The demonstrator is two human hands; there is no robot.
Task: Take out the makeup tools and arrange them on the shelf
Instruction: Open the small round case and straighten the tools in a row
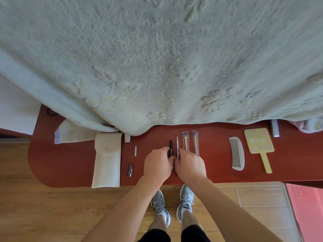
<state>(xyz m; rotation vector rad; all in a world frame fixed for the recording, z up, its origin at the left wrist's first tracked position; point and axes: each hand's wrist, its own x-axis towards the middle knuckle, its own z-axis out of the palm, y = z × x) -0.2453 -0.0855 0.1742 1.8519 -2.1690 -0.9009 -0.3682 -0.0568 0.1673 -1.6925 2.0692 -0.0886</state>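
Left hand (158,163) is gripping the black pen (171,144) with curled fingers on the shelf (218,163); right hand (189,165) is curling beside it, grip unclear. Brushes (185,142) are lying just beyond the right fingertips.

Packed in the middle, roomy out at the sides

Widest open lane on the shelf (215,154) between the right-hand brush (195,143) and the comb (236,155), with a clear way in from the front edge. More bare wood at the rounded left end, past the pouch (107,165). Only a narrow strip between the small tube (130,170) and the left hand (158,165). Tight row of black pen (171,144), thin pen (177,145) and other brush (185,142) just beyond the right hand (189,165). Back edge walled off by the hanging blanket (157,67).
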